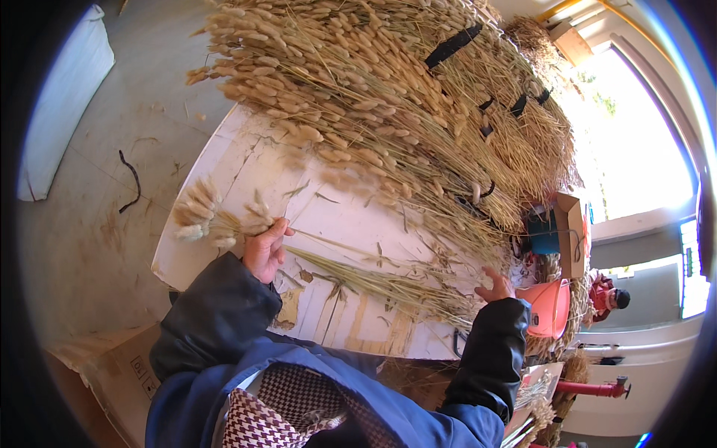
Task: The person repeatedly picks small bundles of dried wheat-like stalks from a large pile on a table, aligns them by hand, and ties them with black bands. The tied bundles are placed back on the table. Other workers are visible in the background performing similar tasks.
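Observation:
A small bunch of dried bunny-tail grass, its fluffy heads pointing left, is held in my left hand just below the heads. Its long green-tan stems run right across a white tabletop. My right hand is at the stem ends, fingers spread and holding nothing that I can make out. Beyond my hands, a big pile of the same dried grass covers the table's far part, with black ties around some bundles.
Right of my right hand stands a pink bucket, with a cardboard box and a teal container behind it. A red pipe with a valve juts out at lower right. Another person is farther off. Another cardboard box lies lower left.

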`<state>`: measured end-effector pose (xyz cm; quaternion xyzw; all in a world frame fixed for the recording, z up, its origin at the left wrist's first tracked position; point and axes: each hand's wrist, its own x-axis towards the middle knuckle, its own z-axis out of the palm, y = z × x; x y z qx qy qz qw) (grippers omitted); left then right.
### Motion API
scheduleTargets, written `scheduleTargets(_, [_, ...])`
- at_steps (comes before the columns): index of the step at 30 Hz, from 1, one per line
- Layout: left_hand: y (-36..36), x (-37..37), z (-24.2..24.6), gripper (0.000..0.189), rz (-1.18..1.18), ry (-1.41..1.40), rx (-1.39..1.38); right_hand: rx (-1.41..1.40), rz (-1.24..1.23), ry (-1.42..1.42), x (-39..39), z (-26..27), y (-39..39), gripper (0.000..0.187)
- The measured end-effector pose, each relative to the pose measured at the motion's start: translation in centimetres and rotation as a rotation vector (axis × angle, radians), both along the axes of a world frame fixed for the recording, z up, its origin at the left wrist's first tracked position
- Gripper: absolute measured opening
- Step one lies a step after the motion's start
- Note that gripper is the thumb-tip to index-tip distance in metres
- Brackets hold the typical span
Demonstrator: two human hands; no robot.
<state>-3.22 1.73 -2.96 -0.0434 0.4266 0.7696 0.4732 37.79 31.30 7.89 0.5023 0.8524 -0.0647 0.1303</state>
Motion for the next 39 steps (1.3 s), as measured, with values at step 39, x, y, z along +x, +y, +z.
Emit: scheduleTargets(39, [-0.2, -0.4, -0.6, 0.011, 0.001, -0.035, 0.035, 0.459, -0.144, 0.08, -2.7, -3.1, -0.5, 0.013])
